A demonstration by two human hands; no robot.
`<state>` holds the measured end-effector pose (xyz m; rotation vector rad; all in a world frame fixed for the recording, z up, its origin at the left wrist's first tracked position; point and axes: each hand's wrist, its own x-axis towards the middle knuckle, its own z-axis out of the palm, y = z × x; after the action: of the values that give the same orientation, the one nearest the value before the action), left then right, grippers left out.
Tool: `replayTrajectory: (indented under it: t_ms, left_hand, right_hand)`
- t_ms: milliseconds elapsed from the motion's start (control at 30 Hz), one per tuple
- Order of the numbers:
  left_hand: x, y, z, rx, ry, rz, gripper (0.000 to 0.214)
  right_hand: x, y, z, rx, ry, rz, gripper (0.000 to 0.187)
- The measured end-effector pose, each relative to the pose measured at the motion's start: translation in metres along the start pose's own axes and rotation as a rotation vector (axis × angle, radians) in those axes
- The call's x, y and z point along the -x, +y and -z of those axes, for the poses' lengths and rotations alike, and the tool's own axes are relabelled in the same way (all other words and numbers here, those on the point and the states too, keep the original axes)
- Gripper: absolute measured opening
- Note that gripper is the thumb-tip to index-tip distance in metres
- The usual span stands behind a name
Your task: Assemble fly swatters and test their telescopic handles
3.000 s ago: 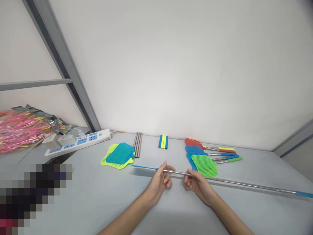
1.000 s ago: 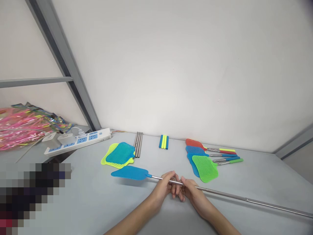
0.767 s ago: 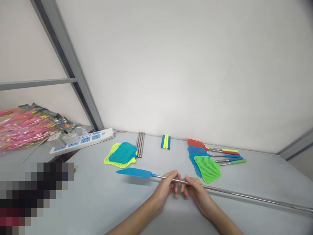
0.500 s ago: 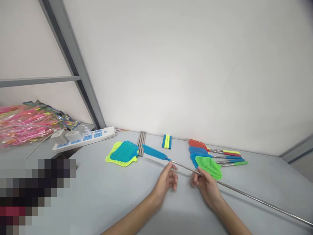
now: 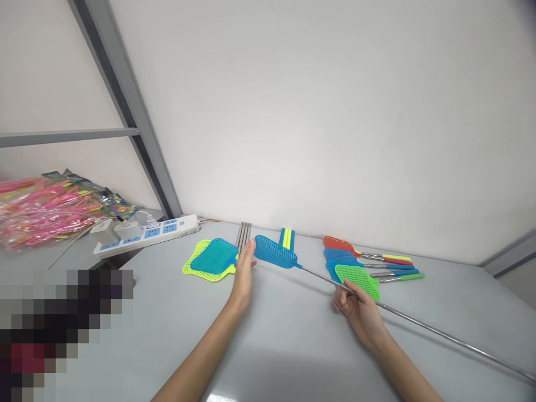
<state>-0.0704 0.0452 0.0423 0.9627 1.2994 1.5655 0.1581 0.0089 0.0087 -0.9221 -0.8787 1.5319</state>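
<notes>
A fly swatter with a blue mesh head (image 5: 276, 252) and a long extended metal rod slants across the table, its rod running out at the lower right. My right hand (image 5: 359, 310) is closed around that rod, thumb on top. At the tip of the blue head is my left hand (image 5: 244, 276), fingers stretched upward with the palm side by the head's edge; whether it touches cannot be made out. Behind this hand lie a teal swatter head (image 5: 213, 258) on a yellow one (image 5: 204, 275) and several metal rods (image 5: 244, 233).
Blue and yellow handle sleeves (image 5: 287, 239) lie near the wall. At right are several swatters with red (image 5: 338, 244), blue and green heads (image 5: 357, 282). A power strip (image 5: 146, 237), bagged pink items (image 5: 46, 209) and a grey metal frame (image 5: 134, 120) stand at left.
My left hand has moved left and up, from the head's neck to its tip. The blue head has turned to show its mesh face and shifted slightly right. My right hand still holds the rod.
</notes>
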Motion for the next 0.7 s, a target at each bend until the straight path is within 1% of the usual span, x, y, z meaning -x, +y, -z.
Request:
replayTrajectory:
  t_ms: [33, 133, 167, 233, 267, 367, 400, 567, 700]
  left_hand:
    - [-0.001, 0.003, 0.001, -0.002, 0.007, -0.015, 0.044]
    - [0.001, 0.012, 0.004, -0.136, -0.02, -0.258, 0.034]
    - [0.002, 0.015, 0.004, -0.156, -0.055, -0.271, 0.032]
    - [0.004, 0.019, 0.004, -0.165, -0.117, -0.216, 0.031]
    - [0.004, 0.019, 0.005, -0.164, -0.127, -0.184, 0.031]
    - [-0.001, 0.014, 0.006, -0.188, -0.109, -0.155, 0.034]
    - [-0.004, 0.012, 0.006, -0.2, -0.124, -0.147, 0.035]
    - [-0.009, 0.007, 0.008, -0.225, -0.28, -0.045, 0.029]
    - [-0.007, 0.006, 0.007, -0.231, -0.336, -0.006, 0.029]
  right_hand:
    - [0.0, 0.0, 0.0, -0.004, -0.009, -0.005, 0.038]
    - [0.002, -0.002, -0.001, -0.005, -0.019, -0.026, 0.038]
    - [0.002, -0.002, -0.001, -0.002, -0.019, -0.032, 0.038]
    - [0.002, -0.003, 0.0, 0.002, -0.017, -0.037, 0.038]
    - [0.003, -0.004, 0.0, 0.006, -0.013, -0.035, 0.038]
    - [0.003, -0.005, 0.002, 0.026, 0.014, -0.02, 0.037]
    - [0.003, -0.006, 0.002, 0.034, 0.022, -0.015, 0.037]
    - [0.001, -0.008, 0.002, 0.094, 0.033, 0.009, 0.042]
    - [0.0, -0.007, 0.003, 0.125, 0.007, 0.025, 0.047]
